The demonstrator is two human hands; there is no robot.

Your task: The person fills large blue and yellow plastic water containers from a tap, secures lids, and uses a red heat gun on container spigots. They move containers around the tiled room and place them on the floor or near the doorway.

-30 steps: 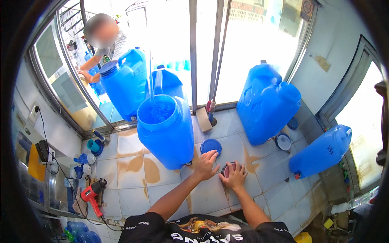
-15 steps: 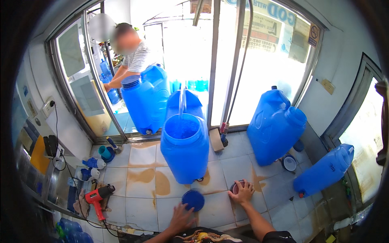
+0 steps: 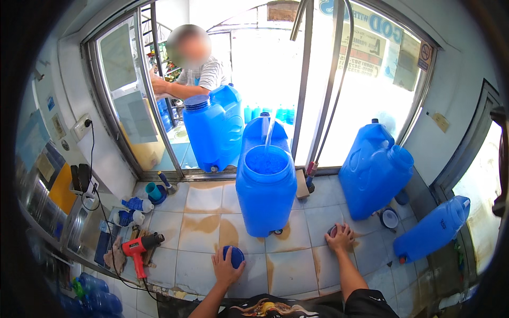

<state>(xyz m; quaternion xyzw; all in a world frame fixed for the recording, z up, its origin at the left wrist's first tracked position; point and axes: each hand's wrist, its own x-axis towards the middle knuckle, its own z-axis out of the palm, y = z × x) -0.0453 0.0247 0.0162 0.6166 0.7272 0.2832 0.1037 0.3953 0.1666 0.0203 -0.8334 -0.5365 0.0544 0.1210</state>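
A round blue lid (image 3: 237,257) lies on the tiled counter, and my left hand (image 3: 227,269) has its fingers curled over the lid's left side. Farther right, my right hand (image 3: 341,239) closes over a dark round lid (image 3: 333,231), which its fingers partly hide. Between and beyond my hands stands a large blue water container (image 3: 266,204), upright, its wide mouth uncapped. Water from a spout (image 3: 298,21) streams into it, and the churning surface shows below the rim.
Other blue containers stand by the door (image 3: 211,132) and at the right (image 3: 374,175), with a slimmer one (image 3: 432,230) leaning near the wall. A red heat gun (image 3: 139,249) with a cord lies left. Beyond the sliding door is a person (image 3: 199,77).
My left hand has come onto the blue lid, which now lies farther left of the container. My right hand stays over the dark lid. The whole view has swung left.
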